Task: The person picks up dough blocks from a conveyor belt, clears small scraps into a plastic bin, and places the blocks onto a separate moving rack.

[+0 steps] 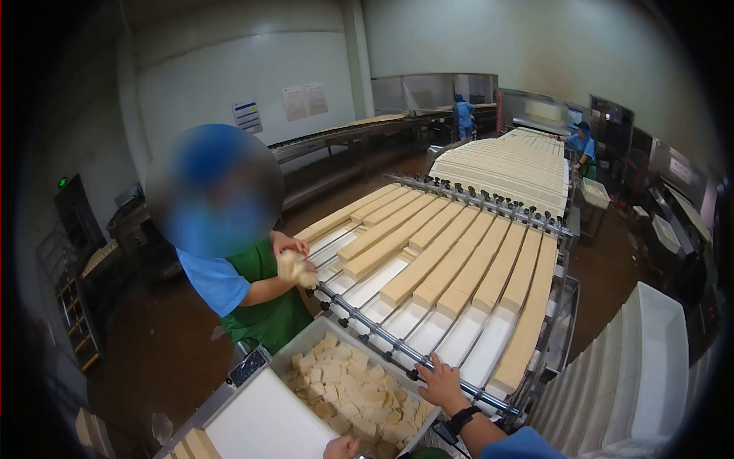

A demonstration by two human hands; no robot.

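My right hand (443, 384), a dark band on its wrist, rests with fingers spread on the metal rail (397, 346) at the near end of a conveyor. Long pale blocks, perhaps tofu or bread, lie in rows between guide rods; the rightmost long block (529, 321) ends just beyond that hand. At the bottom edge, my left hand (342, 447) is curled closed beside a white bin; whether it holds anything is hidden. Many broken pale pieces (355, 394) fill the bin (310, 334).
A co-worker in a green apron (264, 294) stands left of the conveyor, holding pale pieces. Two more people (464, 116) work farther back. Stacked white trays (650, 359) stand at right. A white belt (264, 421) runs at lower left.
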